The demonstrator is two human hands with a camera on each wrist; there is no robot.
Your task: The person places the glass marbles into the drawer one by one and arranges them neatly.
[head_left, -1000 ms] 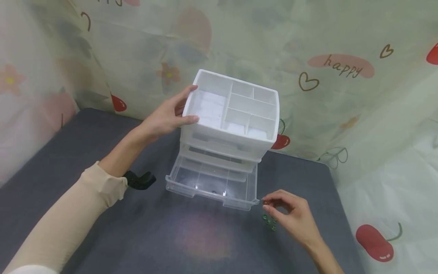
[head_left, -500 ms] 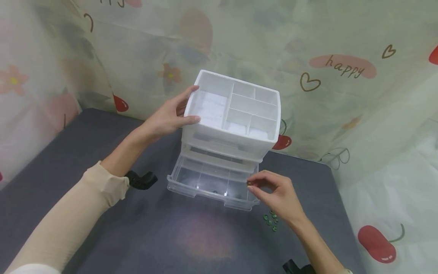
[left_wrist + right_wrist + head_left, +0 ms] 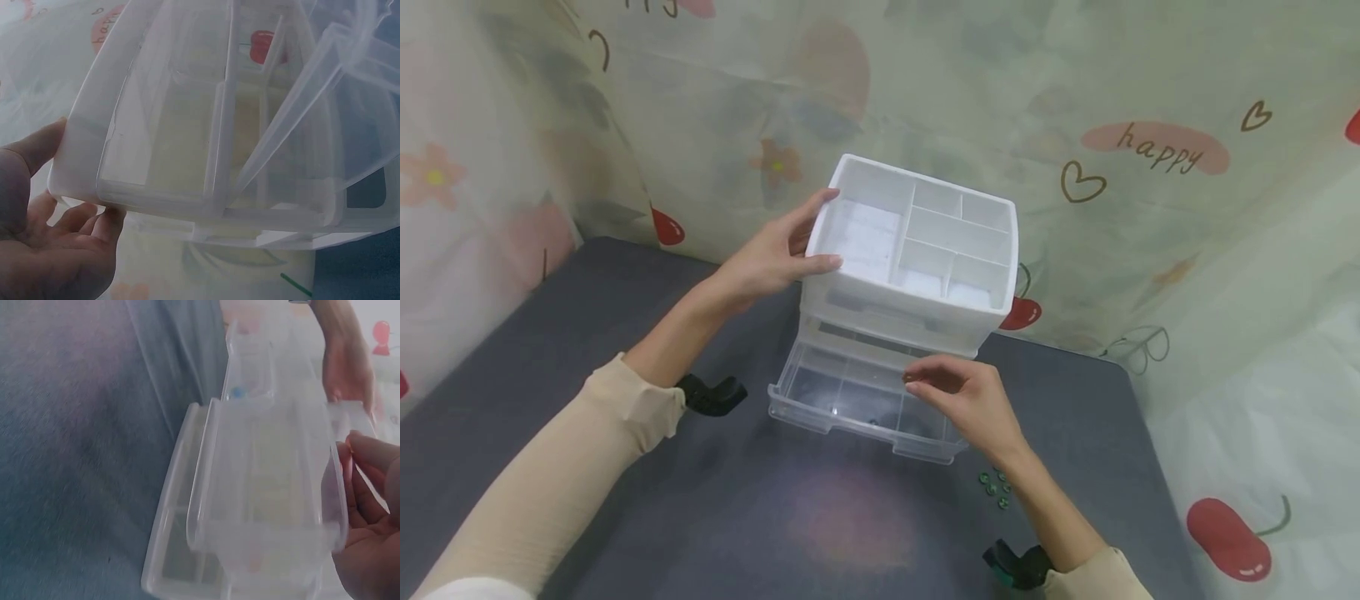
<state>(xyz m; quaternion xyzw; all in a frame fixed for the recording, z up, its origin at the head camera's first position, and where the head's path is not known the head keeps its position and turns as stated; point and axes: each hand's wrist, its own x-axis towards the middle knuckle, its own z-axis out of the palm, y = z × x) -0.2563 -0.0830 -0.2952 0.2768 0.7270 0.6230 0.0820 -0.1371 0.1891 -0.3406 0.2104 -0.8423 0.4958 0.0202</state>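
Observation:
A white desk organizer (image 3: 895,310) with a divided top tray stands on the table, and a clear drawer (image 3: 842,423) is pulled out at its bottom. My left hand (image 3: 771,258) grips the organizer's left end; in the left wrist view its thumb (image 3: 44,147) and fingers lie on either side of the wall. Above the drawer's right part, my right hand (image 3: 973,400) pinches a small brownish piece (image 3: 907,377) between thumb and fingertips. Its exact kind I cannot tell. A tiny dark piece (image 3: 873,422) shows near the drawer's front wall.
Several small green button-like pieces (image 3: 992,489) lie on the dark table (image 3: 715,500), right of the drawer. Black wrist straps (image 3: 711,396) sit on both wrists. A printed curtain (image 3: 955,100) hangs right behind the organizer and along both sides.
My right hand has moved left and away from the body, from beside the green pieces to over the open drawer, still pinching the small piece. My left hand keeps its grip on the organizer.

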